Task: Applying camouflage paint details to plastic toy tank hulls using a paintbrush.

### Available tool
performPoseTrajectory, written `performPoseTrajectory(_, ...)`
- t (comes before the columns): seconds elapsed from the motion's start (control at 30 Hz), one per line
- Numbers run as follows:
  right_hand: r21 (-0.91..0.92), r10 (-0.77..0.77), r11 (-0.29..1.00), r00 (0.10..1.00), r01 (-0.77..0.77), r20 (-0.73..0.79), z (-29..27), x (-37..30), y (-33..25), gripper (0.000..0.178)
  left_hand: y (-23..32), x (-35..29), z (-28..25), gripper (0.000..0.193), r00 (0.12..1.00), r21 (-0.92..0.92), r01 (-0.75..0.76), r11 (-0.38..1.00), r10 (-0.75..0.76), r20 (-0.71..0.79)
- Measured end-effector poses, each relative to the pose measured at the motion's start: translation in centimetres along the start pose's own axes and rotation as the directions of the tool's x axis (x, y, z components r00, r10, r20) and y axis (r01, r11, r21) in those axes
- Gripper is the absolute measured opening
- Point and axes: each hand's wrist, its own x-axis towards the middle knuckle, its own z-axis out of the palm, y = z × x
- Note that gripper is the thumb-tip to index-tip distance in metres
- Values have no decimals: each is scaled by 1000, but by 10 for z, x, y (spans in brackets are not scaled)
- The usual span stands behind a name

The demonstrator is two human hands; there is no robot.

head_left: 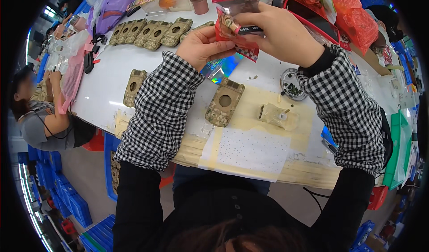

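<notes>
Head view: both hands up on a red-and-clear packet, high over the bench!
Left hand nearly closed, thumb and fingers pinching the packet's lower side; right hand half-curled at its other side, a slim black stick in its fingers. Below, one camouflage shell sits toward the bench's near edge, a tan part to its right, while a row of shells lines up toward the far edge.

Pretty bright, fairly even light, small glare streak near the desk's left front corner; fisheye bows its front edge, picture corners go black.
</notes>
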Motion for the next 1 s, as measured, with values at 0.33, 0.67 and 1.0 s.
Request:
performPoseTrajectory(0.33, 321, 104, 939, 991, -125, 84, 8, 16, 27, 39, -5, 3, 0, 29, 998, -215, 0, 977, -14, -63)
performPoseTrajectory(0.67, 218, 131, 948, 906, -234, 403, -17, 39, 22, 31, -9, 11, 6, 25, 987, -274, -80, 958, 38, -155)
performPoseTrajectory(1.0, 259, 286, 915, 950, -310, 126, -31, 25, 20, 23, -18, 13, 4, 28, 989, -262, -26, 965, -13, -146)
